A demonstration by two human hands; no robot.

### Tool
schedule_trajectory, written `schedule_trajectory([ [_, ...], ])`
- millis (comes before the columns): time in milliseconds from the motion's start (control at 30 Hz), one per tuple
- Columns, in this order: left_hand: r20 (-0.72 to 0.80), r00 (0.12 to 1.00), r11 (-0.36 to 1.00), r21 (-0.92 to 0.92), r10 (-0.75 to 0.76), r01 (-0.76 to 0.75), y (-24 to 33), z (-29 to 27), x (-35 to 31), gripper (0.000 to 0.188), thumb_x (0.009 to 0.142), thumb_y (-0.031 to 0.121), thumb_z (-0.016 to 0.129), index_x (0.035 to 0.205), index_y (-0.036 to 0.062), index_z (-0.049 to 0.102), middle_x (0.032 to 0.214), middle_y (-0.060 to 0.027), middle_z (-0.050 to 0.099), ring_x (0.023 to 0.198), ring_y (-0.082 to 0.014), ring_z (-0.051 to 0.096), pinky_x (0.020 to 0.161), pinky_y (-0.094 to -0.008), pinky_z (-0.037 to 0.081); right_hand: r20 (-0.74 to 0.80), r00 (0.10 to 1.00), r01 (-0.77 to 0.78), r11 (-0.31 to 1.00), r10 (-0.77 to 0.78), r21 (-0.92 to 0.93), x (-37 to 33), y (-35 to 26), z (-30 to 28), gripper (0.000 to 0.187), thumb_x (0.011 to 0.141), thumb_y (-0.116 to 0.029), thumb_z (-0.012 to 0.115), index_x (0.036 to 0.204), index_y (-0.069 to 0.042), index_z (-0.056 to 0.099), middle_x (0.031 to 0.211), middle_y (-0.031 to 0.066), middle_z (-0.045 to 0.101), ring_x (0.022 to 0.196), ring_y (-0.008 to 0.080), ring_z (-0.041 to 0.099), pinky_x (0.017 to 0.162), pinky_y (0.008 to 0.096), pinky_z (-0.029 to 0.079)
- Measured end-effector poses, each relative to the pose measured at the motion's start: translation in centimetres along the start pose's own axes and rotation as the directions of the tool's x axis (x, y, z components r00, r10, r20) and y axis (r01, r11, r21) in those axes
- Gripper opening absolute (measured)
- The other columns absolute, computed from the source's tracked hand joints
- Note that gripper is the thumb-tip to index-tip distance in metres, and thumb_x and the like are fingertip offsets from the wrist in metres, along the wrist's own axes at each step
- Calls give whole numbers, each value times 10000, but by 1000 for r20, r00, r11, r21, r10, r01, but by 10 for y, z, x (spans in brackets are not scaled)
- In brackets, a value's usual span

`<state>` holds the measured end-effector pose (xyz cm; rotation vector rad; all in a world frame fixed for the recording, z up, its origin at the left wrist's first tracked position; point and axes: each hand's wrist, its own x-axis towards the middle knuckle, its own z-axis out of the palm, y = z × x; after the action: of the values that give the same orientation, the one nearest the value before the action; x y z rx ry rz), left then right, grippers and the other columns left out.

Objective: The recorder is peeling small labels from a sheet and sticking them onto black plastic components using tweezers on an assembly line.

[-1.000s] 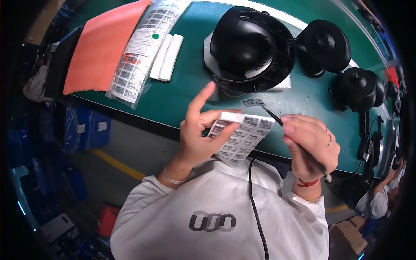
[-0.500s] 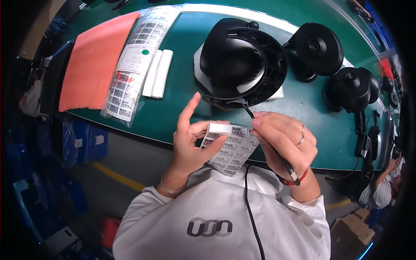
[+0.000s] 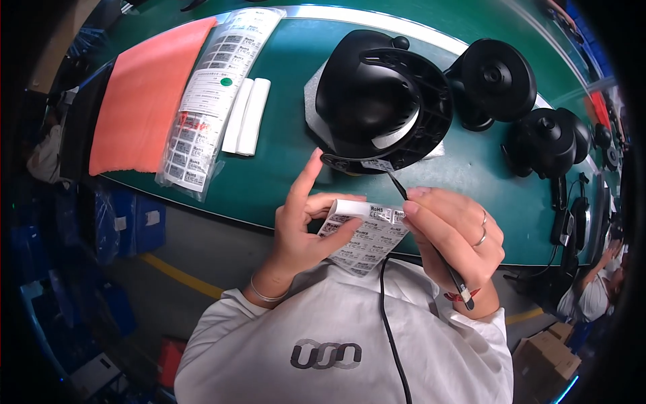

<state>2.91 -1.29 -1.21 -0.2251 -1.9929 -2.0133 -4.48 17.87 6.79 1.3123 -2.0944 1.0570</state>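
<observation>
**Label sheet and tweezers at the near edge of the bench**

Green bench matting fills the upper view, and I see the work held just off its near edge, above the white shirt. My left hand grips the small white sheet of printed labels from its left side, thumb across the face, index finger raised clear. My right hand pinches thin black tweezers. Their long axis runs from lower right up to upper left, tip at the sheet's top right corner. The right hand is therefore the nearer one to that corner. Directly beyond the tip, the black dome-shaped plastic housing rests on the bench, with a pale label on its near rim.
</observation>
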Motion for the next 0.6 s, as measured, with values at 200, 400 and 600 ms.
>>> schedule_trajectory([
  [200, 7, 1000, 1000, 1, 13, -13, 0, -1, 0, 908, 777, -74, 696, 1481, 9, 127, 981, -192, 693, 898, -199, 688, 818, -295, 543, -1, 1000, 3, 1000, -3, -9, -2, 4, 5, 287, 607, -23, 691, 886, 43, 673, 857, 126, 667, 790, 267, 677, 683, 329, 583],
  [400, 11, 1000, 1000, -7, 6, -6, 0, -2, -1, 910, 780, -73, 696, 1484, 17, 127, 985, -192, 692, 897, -201, 688, 810, -295, 543, 56, 996, 78, 996, -75, -50, -1, -2, -2, 275, 608, -24, 686, 877, 33, 679, 875, 125, 678, 782, 249, 675, 655, 309, 578],
  [600, 20, 1000, 1000, 4, 19, -19, -1, -1, 0, 911, 779, -67, 701, 1485, 23, 130, 982, -191, 693, 891, -202, 690, 804, -295, 544, 66, 995, 86, 994, -81, -66, 0, -2, -2, 246, 619, -25, 679, 861, 20, 687, 885, 125, 684, 790, 235, 678, 651, 296, 574],
])
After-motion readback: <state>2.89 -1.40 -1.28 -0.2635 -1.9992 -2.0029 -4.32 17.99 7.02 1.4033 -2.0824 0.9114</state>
